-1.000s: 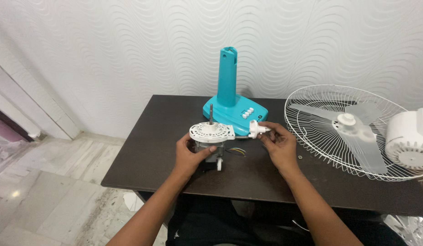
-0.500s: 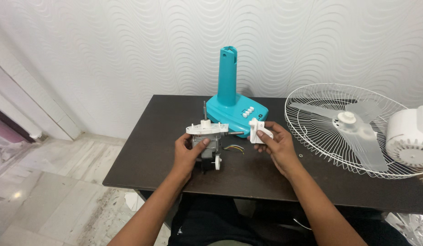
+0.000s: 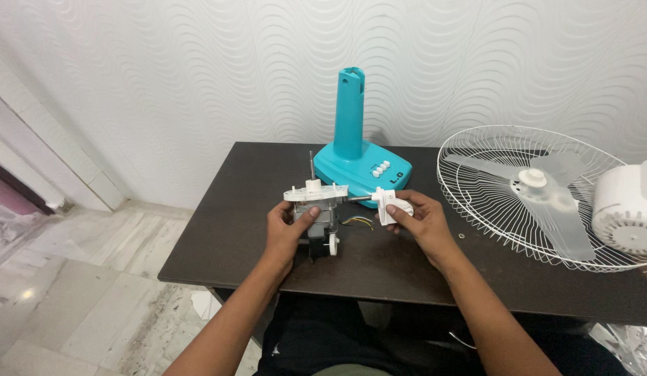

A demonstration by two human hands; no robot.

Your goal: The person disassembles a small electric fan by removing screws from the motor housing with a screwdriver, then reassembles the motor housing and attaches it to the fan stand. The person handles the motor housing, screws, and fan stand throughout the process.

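A fan motor (image 3: 316,205) with a white round plate on top and a thin shaft pointing up is held just above the dark table (image 3: 254,181). My left hand (image 3: 287,228) grips the motor's body from the left. My right hand (image 3: 417,217) pinches a small white plastic piece (image 3: 392,204) at the motor's right end. Thin coloured wires (image 3: 357,222) hang between the two hands.
A teal fan base with an upright column (image 3: 353,139) stands behind the hands. A white wire fan guard (image 3: 477,150) with a translucent blade (image 3: 546,198) lies at the right, beside a white motor cover (image 3: 626,209). A small washer (image 3: 462,237) lies on the table. Tiled floor lies at the left.
The motor has turned from showing its round plate towards me to level, plate edge-on. My right hand with the white piece has stayed at its right end.
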